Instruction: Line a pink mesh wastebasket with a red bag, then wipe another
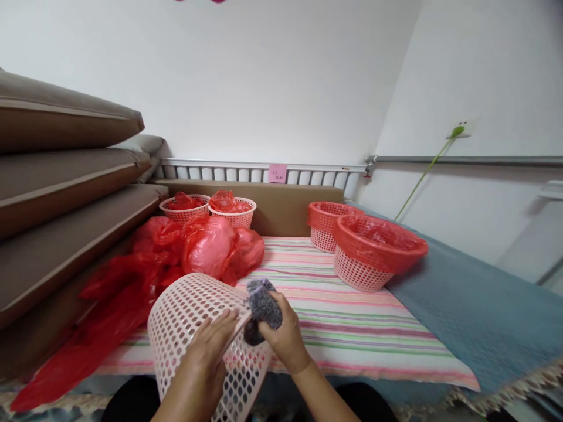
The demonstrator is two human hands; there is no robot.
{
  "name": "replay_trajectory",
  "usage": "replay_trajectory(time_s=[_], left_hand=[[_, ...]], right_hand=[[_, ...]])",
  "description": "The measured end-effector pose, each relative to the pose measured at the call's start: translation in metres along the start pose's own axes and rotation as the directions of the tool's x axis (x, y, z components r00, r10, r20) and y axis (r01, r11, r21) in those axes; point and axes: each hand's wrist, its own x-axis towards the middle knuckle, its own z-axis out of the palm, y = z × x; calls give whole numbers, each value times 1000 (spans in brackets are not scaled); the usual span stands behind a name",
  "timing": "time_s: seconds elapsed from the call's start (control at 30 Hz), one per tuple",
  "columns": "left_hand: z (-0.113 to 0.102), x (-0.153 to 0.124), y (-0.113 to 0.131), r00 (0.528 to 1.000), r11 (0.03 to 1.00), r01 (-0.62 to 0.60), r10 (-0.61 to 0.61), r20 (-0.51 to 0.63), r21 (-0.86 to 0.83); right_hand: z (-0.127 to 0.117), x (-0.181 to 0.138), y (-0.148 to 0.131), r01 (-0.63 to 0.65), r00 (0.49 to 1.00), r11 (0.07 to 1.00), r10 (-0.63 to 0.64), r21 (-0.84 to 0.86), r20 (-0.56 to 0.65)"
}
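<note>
Pink plastic basket (189,310) tilted at 7 o'clock, axis roughly 10-to-4; left hand (206,354) holding its wall, right hand (285,339) gripping grey cloth (263,303) against its rim, basket's 2 o'clock.

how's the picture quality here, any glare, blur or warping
Head view: soft light, small glints on the red plastic bags; head view: wide-angle stretching towards the edges, as on the stacked cushions; head view: no heavy blur on the gray cloth.
</note>
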Motion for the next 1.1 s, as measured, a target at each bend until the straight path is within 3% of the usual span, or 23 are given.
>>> replay_trajectory(time_s=[0.13, 0.23, 0.37, 0.53, 0.73, 0.97, 1.1], left_hand=[[5, -16, -9, 997, 998, -49, 51, -52, 38], [3, -19, -9, 998, 998, -49, 51, -41, 33], [-12, 2, -3, 996, 996, 83, -83, 35, -6], [-20, 31, 7, 989, 963, 127, -105, 102, -236], [-10, 31, 18, 995, 904, 92, -69, 70, -418], [-15, 20, 13, 987, 871, 156, -148, 53, -466], [-6, -1, -4, 990, 906, 127, -141, -4, -404]], right_hand=[[5, -1, 33, -246, 969, 951, 247, 190, 16], [5, -2, 41, -285, 957, 917, 289, 277, 30], [-7, 7, 15, -201, 980, 970, 201, 140, 14], [-34, 21, -38, 107, 994, 978, -106, -177, 13], [-37, 10, -69, 189, 981, 910, -159, -368, 112], [-18, 9, -71, 262, 962, 926, -227, -271, 154], [-23, 22, -40, 91, 995, 967, -97, -238, -14]])
